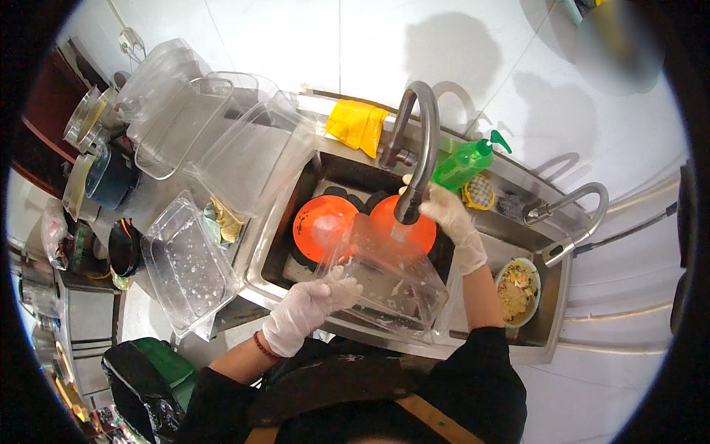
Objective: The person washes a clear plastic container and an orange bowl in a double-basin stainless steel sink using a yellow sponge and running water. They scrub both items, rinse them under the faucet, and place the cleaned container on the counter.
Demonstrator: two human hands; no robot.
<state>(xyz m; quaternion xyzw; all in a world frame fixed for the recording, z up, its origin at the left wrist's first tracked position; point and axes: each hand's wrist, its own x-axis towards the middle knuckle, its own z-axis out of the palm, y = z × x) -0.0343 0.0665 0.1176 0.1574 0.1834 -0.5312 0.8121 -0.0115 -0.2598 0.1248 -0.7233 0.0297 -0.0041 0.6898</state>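
My left hand, in a translucent glove, grips the edge of a clear plastic container tilted over the sink basin. My right hand, gloved too, is around the lower part of a curved metal faucet. Water seems to run from its nozzle into the container. Below, in the basin, lie a round orange item with dark specks and a second orange one, partly hidden by the container and the faucet. Dark rounded things show beneath them.
Left on the counter are a wet clear tray, a wire-rimmed basket, stacked clear containers and cloths. Behind the sink are a yellow cloth, a green pump bottle and a second faucet. A bowl of food scraps stands right.
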